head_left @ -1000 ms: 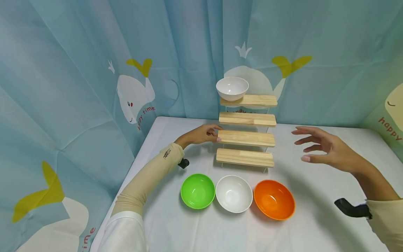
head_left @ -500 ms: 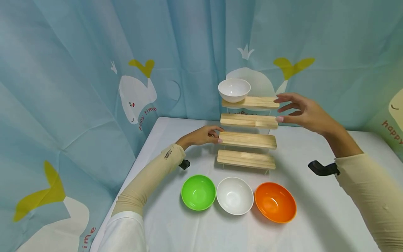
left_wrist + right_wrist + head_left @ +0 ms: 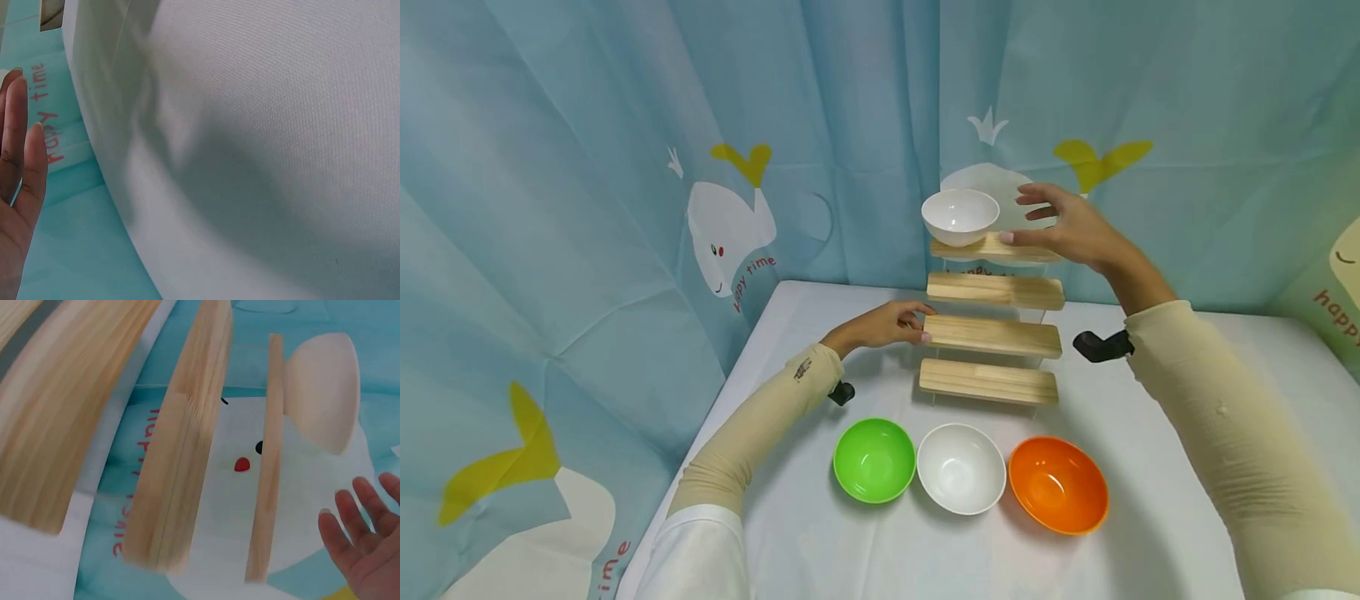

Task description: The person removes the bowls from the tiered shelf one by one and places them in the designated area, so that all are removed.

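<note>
A wooden tiered rack has several plank shelves on thin clear supports. On the left part of its top shelf stands a white bowl, upright. My left hand pinches the left end of the second plank from the bottom between thumb and fingers. In the left wrist view only part of that hand shows at the edge, and its grip is out of frame. My right hand hovers at the right of the top shelf, fingers spread and apart from the bowl. The right wrist view shows its fingers holding nothing.
In front of the rack a green bowl, a second white bowl and an orange bowl stand in a row on the white-covered table. A blue whale-print curtain hangs close behind the rack.
My right hand has moved left and up from the right side of the table to the top shelf near the white bowl. My left hand stays on the plank's end.
</note>
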